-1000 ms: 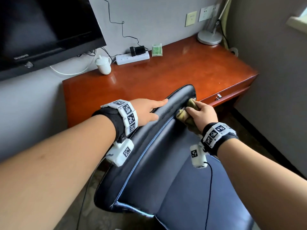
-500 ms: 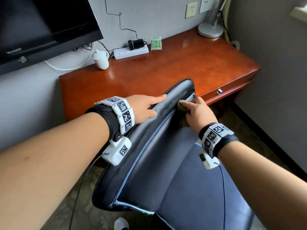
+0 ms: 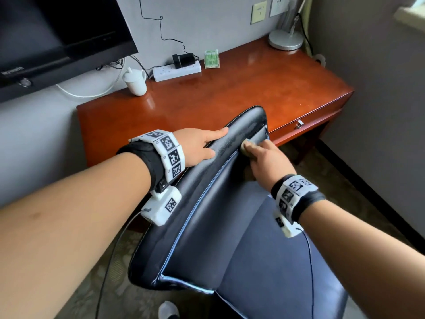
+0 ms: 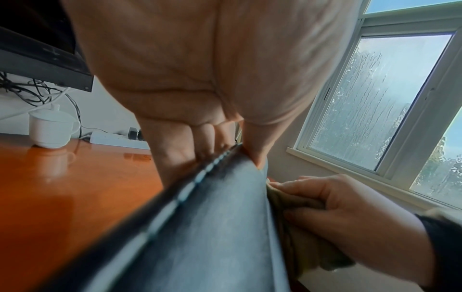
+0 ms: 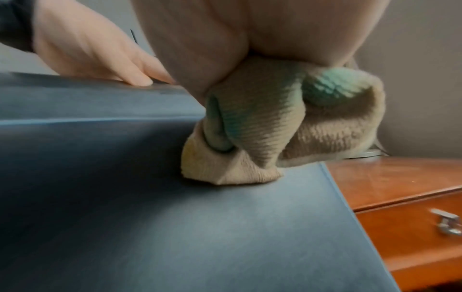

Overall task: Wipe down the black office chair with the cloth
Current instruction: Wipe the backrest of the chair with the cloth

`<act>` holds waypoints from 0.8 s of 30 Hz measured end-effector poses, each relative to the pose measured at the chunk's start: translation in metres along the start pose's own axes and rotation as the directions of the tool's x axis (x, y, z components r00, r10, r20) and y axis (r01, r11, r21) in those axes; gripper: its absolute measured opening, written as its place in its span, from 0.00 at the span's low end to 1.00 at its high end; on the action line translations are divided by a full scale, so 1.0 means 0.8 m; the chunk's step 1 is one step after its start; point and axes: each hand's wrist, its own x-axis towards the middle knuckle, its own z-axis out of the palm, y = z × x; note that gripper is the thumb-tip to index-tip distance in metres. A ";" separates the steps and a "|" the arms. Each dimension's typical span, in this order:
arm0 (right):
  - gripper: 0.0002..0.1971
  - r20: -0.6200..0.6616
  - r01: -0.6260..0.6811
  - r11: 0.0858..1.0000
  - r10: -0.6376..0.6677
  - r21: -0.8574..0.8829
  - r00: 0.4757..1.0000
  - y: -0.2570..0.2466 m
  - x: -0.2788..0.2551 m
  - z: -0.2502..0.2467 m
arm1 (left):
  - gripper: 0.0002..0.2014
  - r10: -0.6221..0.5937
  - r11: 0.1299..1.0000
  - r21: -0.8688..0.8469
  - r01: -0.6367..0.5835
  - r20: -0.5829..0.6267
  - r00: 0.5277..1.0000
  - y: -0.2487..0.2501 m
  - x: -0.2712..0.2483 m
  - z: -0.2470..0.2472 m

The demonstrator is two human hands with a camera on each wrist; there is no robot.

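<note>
The black office chair [image 3: 207,226] stands in front of me with its backrest turned toward the desk. My left hand [image 3: 202,143] grips the top edge of the backrest; in the left wrist view its fingers [image 4: 175,146] curl behind the stitched edge and the thumb lies on the front. My right hand [image 3: 266,162] holds a bunched beige-and-green cloth [image 5: 262,128] and presses it against the upper front face of the backrest [image 5: 125,217], close to the padded seam. From the head view only a small bit of the cloth [image 3: 247,143] shows under the fingers.
A red-brown desk [image 3: 230,95] stands just behind the chair, with a white lidded cup [image 3: 135,82], a power strip [image 3: 177,71], a small green box [image 3: 211,58] and a lamp base [image 3: 285,40]. A TV [image 3: 57,31] hangs at upper left. A wall stands close on the right.
My right hand has slid the cloth from the backrest's top right corner leftward and down onto its front face near the seam. The left hand keeps its grip on the top edge.
</note>
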 end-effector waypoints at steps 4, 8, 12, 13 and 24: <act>0.18 -0.091 -0.302 0.928 0.328 0.219 0.940 0.018 0.045 -0.034 | 0.35 0.001 1.000 0.014 -0.002 0.009 1.000 0.002 -0.001 0.000; 0.15 -0.003 -0.333 0.912 0.344 0.239 0.939 0.004 0.070 -0.029 | 0.35 -0.009 0.999 0.033 0.009 -0.013 1.000 0.000 -0.001 -0.001; 0.16 0.094 -0.314 0.931 0.301 0.187 0.949 -0.027 0.051 -0.012 | 0.34 -0.041 0.999 0.023 0.041 -0.017 0.999 -0.006 0.000 -0.003; 0.14 0.103 -0.298 0.938 0.283 0.177 0.954 -0.036 0.042 -0.011 | 0.34 -0.046 0.999 0.013 0.046 -0.017 0.999 -0.007 0.000 -0.003; 0.08 0.126 -0.448 0.718 0.456 0.533 0.881 0.005 0.057 -0.063 | 0.34 -0.031 0.999 0.010 0.031 -0.048 0.998 0.002 0.005 0.007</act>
